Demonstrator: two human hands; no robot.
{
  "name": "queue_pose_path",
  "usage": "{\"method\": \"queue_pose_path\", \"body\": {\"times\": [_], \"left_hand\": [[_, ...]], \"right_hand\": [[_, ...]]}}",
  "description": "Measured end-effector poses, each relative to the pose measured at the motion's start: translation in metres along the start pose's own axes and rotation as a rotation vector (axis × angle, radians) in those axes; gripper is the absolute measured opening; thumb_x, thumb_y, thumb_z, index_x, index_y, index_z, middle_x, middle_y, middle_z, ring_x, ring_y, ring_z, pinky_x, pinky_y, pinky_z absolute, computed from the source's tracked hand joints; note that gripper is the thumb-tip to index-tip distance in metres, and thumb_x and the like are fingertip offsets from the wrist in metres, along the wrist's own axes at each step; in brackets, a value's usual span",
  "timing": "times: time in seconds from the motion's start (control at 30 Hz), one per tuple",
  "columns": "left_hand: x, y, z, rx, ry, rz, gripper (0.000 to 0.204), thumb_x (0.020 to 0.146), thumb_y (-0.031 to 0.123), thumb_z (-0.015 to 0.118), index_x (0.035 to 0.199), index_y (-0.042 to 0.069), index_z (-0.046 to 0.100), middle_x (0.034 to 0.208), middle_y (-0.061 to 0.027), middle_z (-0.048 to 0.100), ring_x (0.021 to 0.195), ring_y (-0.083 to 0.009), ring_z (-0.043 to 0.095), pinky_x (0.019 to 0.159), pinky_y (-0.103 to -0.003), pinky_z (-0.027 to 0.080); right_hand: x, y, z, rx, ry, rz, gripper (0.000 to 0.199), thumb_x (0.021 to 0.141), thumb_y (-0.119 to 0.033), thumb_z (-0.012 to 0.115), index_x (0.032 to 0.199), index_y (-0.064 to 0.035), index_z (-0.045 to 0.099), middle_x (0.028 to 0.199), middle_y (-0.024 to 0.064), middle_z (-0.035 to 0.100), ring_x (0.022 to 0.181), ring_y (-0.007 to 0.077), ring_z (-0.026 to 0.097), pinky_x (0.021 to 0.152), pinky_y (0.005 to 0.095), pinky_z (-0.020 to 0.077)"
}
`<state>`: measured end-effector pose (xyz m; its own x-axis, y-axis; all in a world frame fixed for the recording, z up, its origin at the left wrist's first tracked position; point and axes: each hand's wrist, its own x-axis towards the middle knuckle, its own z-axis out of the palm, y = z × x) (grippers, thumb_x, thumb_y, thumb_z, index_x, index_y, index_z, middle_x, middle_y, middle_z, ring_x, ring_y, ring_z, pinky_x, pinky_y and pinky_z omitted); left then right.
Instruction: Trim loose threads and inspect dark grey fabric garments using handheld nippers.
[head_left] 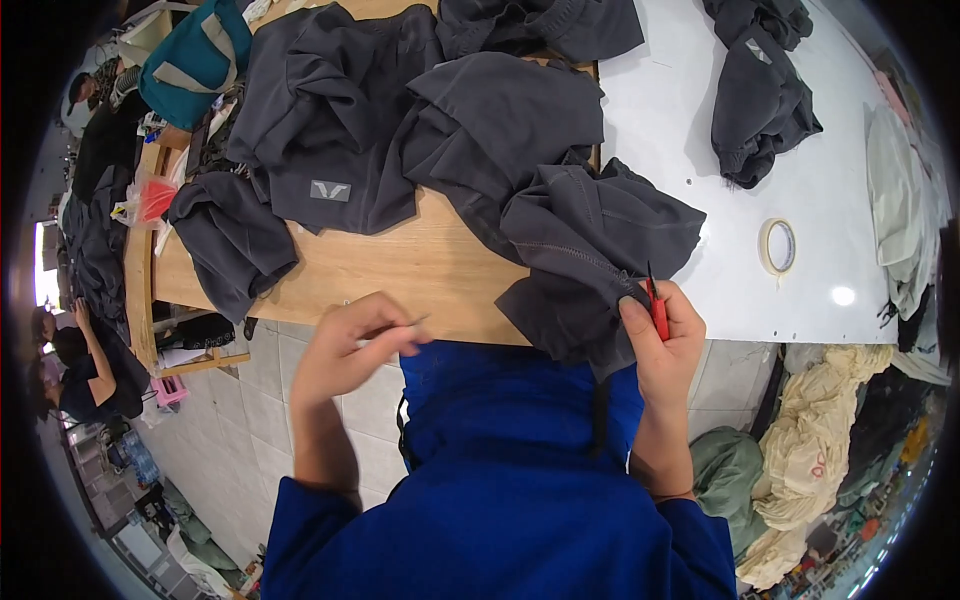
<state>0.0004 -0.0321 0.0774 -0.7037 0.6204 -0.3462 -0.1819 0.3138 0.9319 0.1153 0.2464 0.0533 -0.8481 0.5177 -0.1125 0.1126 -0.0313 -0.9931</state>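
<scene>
Head view looks down on a wooden table (400, 265) butted against a white table (700, 110), both beyond the person's fingertips. Across the wood, farther out than either hand, sprawls a heap of dark grey garments (400, 110); one dark grey garment (590, 250) hangs off the near edge right down to the right hand (665, 345). That hand's fingers are curled shut, the thumb (637, 320) pressing the cloth's lower edge against them, and a small red thread snip (657, 305) sits gripped in the same fist, its dark tip poking up just above the knuckles and touching the fabric. The left hand (350, 345) is well apart from the garment, to its left, hovering over the table's near edge; its fingertips (395, 335) are pinched together on something thin and pale, too small to make out. A roll of masking tape (779, 246) lies on the white top, up and to the right of the right hand's fingers.
</scene>
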Motion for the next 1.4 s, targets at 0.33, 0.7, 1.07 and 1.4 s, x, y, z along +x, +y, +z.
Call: {"method": "queue_pose_path", "body": {"times": [0.33,0.7,1.07,1.4], "left_hand": [[-0.045,-0.035,-0.033,1.067,-0.019,-0.312,0.037,0.075,0.028,0.070,0.105,0.008,0.065,0.097,-0.0124,0.067,0.079,-0.0278,0.064,0.075,-0.034,0.049],[0.064,-0.009,0.112,-0.510,-0.242,0.109,0.016,0.089,0.012,0.055,0.096,-0.001,0.061,0.094,-0.0058,0.062,0.086,-0.0152,0.058,0.077,-0.026,0.046],[0.060,0.009,0.127,-0.629,-0.091,0.216,0.010,0.085,0.002,0.061,0.095,-0.001,0.059,0.088,-0.0019,0.060,0.078,-0.0063,0.056,0.068,-0.020,0.046],[0.053,0.015,0.126,-0.723,-0.132,0.219,0.012,0.084,-0.002,0.060,0.095,0.000,0.056,0.088,-0.0011,0.058,0.080,-0.0049,0.054,0.071,-0.019,0.044]], "right_hand": [[0.000,0.009,0.002,0.101,0.014,-0.026,0.012,0.079,-0.002,0.066,0.087,0.0007,0.058,0.071,-0.0039,0.054,0.063,0.0020,0.044,0.058,0.0154,0.0348],[-0.017,0.002,0.002,0.091,-0.058,-0.018,0.013,0.076,0.002,0.067,0.085,0.0005,0.057,0.068,-0.0024,0.054,0.058,0.0017,0.044,0.053,0.0151,0.0347],[-0.023,-0.011,-0.003,-0.174,0.000,-0.326,0.032,0.068,0.005,0.069,0.098,0.0001,0.063,0.067,0.0044,0.061,0.056,0.0101,0.053,0.052,0.0209,0.0394],[-0.024,-0.005,-0.004,0.039,-0.041,-0.343,0.018,0.065,0.005,0.071,0.082,-0.0014,0.066,0.057,0.0041,0.054,0.048,0.0113,0.045,0.045,0.0227,0.0309]]}}
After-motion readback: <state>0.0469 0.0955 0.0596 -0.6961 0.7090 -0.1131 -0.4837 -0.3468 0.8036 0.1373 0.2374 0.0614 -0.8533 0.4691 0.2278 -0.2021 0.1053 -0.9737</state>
